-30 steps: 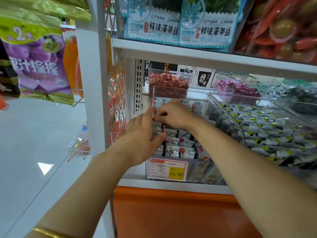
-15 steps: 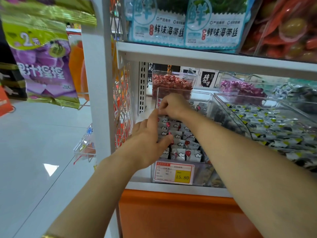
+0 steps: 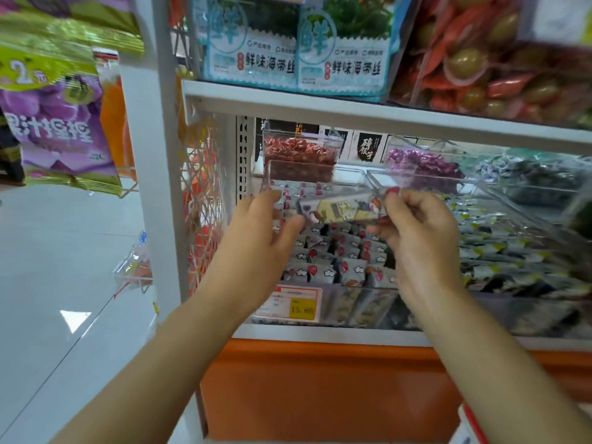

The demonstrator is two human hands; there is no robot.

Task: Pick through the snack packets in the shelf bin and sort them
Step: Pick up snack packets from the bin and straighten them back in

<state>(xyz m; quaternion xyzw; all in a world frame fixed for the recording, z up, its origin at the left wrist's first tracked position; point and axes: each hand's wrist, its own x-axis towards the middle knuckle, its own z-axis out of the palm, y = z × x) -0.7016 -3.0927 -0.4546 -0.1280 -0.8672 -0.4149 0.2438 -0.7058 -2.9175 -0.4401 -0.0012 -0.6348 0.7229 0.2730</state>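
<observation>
Right hand grip pinching packet above bin, left hand released

Small grey packets printed with white clouds and red balloons are seen; a yellow-and-white price label is edged red.

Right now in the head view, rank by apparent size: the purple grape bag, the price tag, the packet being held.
1. Purple grape bag, though it hangs nearer the camera.
2. Held packet and price tag: similar, too close to rank.
</observation>
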